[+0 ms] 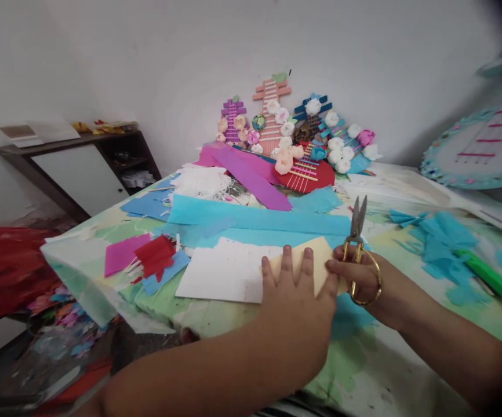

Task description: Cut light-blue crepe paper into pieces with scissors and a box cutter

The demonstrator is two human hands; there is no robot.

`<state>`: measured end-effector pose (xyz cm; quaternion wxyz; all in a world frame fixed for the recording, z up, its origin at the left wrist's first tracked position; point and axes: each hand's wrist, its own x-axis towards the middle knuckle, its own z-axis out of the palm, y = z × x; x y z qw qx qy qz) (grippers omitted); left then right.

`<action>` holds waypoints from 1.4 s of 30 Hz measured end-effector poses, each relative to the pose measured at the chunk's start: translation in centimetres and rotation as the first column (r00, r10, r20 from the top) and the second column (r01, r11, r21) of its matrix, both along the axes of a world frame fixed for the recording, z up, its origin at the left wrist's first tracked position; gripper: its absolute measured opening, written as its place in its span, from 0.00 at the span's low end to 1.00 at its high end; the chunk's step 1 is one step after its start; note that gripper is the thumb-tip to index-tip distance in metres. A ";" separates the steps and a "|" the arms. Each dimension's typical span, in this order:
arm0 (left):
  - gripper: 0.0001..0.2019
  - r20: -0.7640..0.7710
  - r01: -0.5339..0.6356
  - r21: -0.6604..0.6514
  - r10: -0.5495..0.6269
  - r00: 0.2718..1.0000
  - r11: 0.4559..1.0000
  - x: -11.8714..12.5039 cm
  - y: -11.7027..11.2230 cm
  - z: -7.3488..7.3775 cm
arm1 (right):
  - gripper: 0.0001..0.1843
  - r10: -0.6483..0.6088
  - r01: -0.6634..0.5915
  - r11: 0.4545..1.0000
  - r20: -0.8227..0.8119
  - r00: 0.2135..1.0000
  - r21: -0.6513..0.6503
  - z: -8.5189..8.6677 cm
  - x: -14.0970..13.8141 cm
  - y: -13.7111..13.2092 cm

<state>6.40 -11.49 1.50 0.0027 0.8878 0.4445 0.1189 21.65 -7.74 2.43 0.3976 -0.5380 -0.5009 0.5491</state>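
My left hand [297,298] lies flat, fingers spread, on a cream paper piece [316,258] that overlaps a white sheet [225,269]. My right hand [357,278] is closed round the gold handles of a pair of scissors [357,231], whose blades point up and away, shut. Its fingertips touch the right edge of the cream paper, next to my left hand.
Long light-blue tissue strips [255,223], a purple strip [251,174], red and pink scraps [146,255] and white shreds [201,182] litter the table. Stick-and-flower crafts [294,139] stand at the back wall. A green tool [494,281] lies among blue scraps at right. A dark shelf [81,156] stands left.
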 end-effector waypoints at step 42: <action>0.14 -0.060 0.389 0.038 -0.387 0.920 0.920 -3.9 1.2 -3.6 | 0.12 0.373 -0.440 0.873 0.869 0.324 -0.211 0.1 0.0 9.6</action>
